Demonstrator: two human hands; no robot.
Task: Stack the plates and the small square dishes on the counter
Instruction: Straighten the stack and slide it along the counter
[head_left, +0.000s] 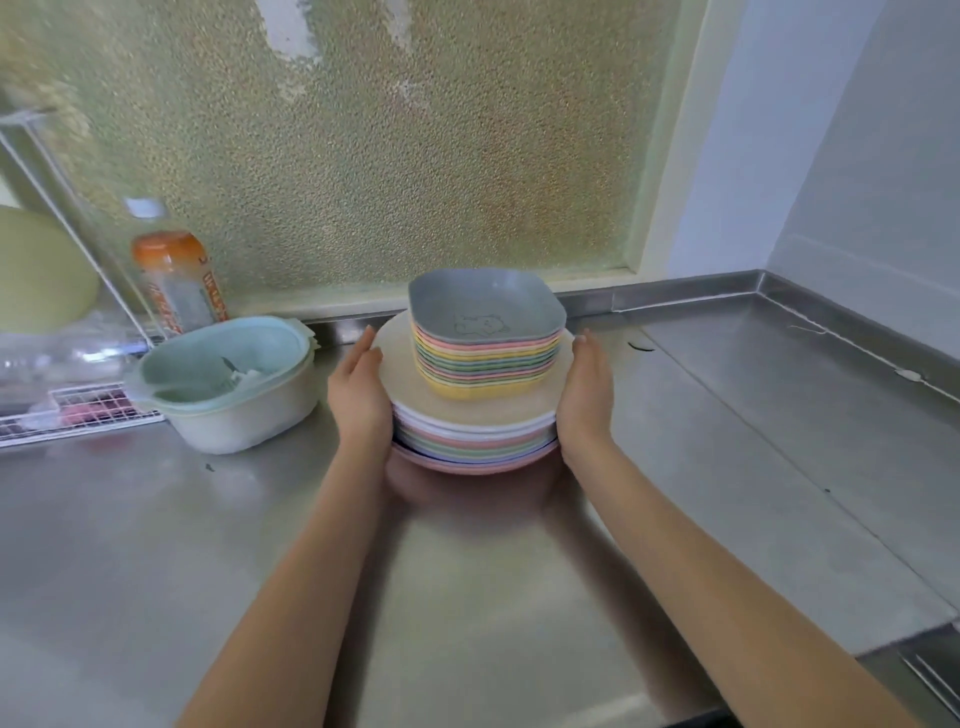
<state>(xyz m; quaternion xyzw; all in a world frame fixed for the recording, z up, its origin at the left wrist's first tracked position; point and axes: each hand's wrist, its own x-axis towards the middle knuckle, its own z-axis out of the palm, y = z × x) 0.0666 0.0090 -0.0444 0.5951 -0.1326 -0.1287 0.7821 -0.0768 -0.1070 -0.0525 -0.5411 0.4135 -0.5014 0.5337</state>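
Note:
A stack of round plates (467, 441) in pastel colours stands on the steel counter (208, 545), a cream plate on top. On that plate sits a stack of small square dishes (485, 358); the top one is grey-blue with a small drawing inside. My left hand (358, 395) presses flat against the left side of the plate stack. My right hand (587, 389) presses against its right side. Both palms face inward, fingers extended along the plate rims.
A pale green-and-white strainer bowl (228, 384) stands just left of the stack. Behind it is an orange-capped bottle (176, 280) and a white wire dish rack (67, 405) at far left. A frosted window is behind; a raised steel ledge (779, 374) runs to the right.

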